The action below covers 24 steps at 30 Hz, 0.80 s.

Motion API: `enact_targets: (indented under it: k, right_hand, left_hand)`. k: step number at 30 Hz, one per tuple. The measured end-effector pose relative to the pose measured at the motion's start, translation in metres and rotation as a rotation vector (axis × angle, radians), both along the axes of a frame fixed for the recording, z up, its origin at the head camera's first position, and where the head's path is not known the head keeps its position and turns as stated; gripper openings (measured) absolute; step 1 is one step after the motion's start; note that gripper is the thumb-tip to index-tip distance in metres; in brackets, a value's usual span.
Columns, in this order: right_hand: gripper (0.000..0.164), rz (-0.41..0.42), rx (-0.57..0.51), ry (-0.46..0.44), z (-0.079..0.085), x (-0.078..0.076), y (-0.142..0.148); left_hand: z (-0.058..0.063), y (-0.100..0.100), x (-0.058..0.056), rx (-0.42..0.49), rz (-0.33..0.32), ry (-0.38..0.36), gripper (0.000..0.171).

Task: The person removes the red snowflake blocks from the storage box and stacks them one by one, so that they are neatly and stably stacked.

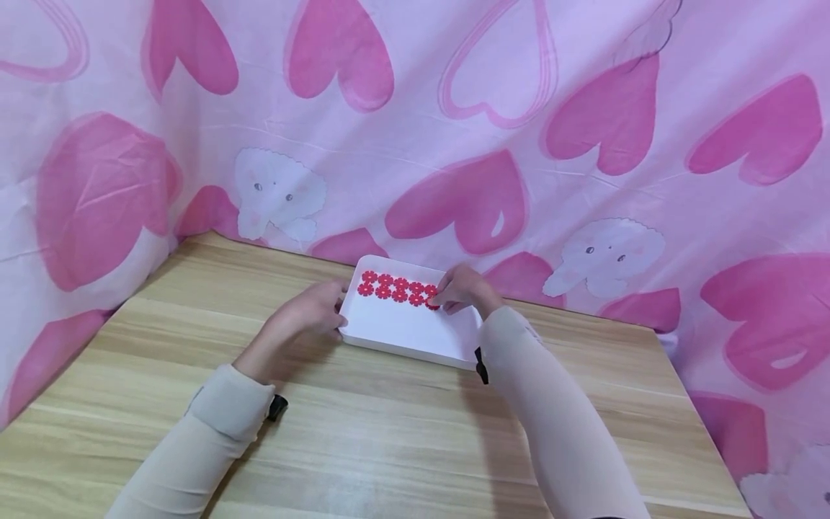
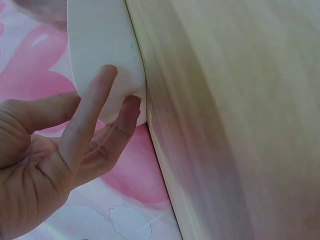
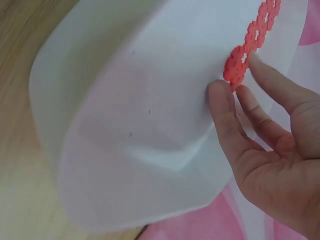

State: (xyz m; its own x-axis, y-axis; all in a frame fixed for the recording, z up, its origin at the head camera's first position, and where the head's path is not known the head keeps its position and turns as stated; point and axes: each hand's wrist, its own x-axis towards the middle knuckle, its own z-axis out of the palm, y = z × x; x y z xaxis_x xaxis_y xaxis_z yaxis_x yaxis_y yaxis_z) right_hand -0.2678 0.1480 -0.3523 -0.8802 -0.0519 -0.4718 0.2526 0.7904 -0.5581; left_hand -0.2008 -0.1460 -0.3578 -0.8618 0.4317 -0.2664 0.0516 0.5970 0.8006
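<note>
A shallow white tray (image 1: 402, 328) lies on the wooden table, holding two rows of red flower-shaped pieces (image 1: 384, 280). At its left side my left hand (image 1: 314, 308) grips the wall; in the left wrist view, fingertips (image 2: 109, 72) lie against the wall's outer face. My right hand (image 1: 462, 288) reaches over the far right part of the tray. Between its thumb and fingers it pinches a red flower-shaped piece (image 3: 233, 65), tilted at the right end of the near row. The fingers partly hide that end of the rows in the head view.
The wooden table (image 1: 363, 432) runs back to a pink curtain (image 1: 363, 166) printed with hearts, which hangs behind and along both sides. Nearest me inside the tray is a bare white strip of floor. Small black clips or straps (image 1: 277, 408) sit at the sleeve cuffs.
</note>
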Motion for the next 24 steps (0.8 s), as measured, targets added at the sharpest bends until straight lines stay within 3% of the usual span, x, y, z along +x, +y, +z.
enact_targets:
  k: [8, 15, 24]
  right_hand:
    - [0.024, -0.042, 0.050, -0.006, -0.004, -0.003, -0.003]
    - [0.026, -0.083, 0.029, -0.011, -0.009, -0.010, -0.001]
    - [0.014, -0.055, 0.022, 0.002, -0.018, -0.011, 0.005]
  left_hand:
    - [0.003, 0.001, -0.003, 0.011, -0.011, 0.008, 0.059]
    - [0.003, 0.001, -0.005, 0.005, -0.016, 0.003, 0.059]
    - [0.000, 0.000, -0.003, 0.020, -0.008, -0.047, 0.061]
